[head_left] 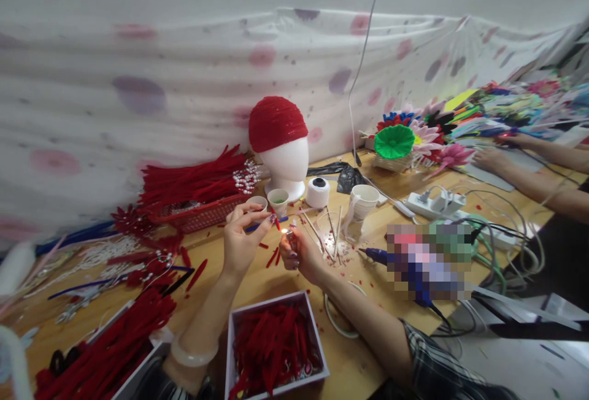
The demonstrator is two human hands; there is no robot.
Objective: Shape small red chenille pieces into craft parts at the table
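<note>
Between thumb and fingertips, my left hand (pixel 246 234) pinches a short red fuzzy stem piece (pixel 277 224), its lower end near a small flame. My right hand (pixel 301 251) is closed around a lighter (pixel 289 237), lit just below and beside that piece. Several more red pieces (pixel 272 257) lie on the wooden table under the hands. In front of my forearms sits a white box (pixel 231 351) filled with red fuzzy pieces (pixel 271 342). Past my hands stand two small cups, one of them a pale cup (pixel 278 199).
A white mannequin head (pixel 288 164) wears a red cap (pixel 277 123). Left of it, a red basket (pixel 193 216) holds red stems. To the right are a thread spool (pixel 317 192), a paper cup (pixel 363 200), a blue glue gun (pixel 380 256) and a power strip (pixel 435 205). Another person's hands (pixel 492 157) work far right.
</note>
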